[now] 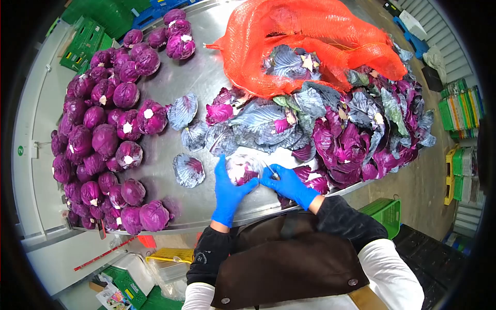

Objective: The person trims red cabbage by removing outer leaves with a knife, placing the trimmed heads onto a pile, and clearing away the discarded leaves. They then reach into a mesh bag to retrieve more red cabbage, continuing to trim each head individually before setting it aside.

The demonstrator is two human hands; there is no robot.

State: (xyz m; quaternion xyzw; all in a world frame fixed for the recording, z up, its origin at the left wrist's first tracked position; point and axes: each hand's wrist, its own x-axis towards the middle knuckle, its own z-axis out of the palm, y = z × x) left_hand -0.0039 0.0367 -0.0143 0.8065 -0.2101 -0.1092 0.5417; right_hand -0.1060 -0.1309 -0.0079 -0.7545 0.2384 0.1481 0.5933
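Observation:
My left hand (pixel 230 192), in a blue glove, is closed around the left side of a red cabbage head (pixel 243 169) with a pale, whitish top. At the cabbage's right side, my right hand (pixel 290 185), also gloved in blue, grips a small knife (pixel 272 171); the fingers cover most of it. A loose outer leaf (pixel 188 170) lies to the left of my left hand. More bluish leaves (pixel 268 124) are piled just beyond the cabbage. Purple trimmings (pixel 312 178) rest beside my right hand.
Many trimmed red cabbages (pixel 105 140) crowd the left of the metal table (pixel 165 88). An orange mesh sack (pixel 248 57) lies at the back over cabbage, and a heap of leaves (pixel 356 139) covers the right. A green crate (pixel 383 214) stands below the table's right edge.

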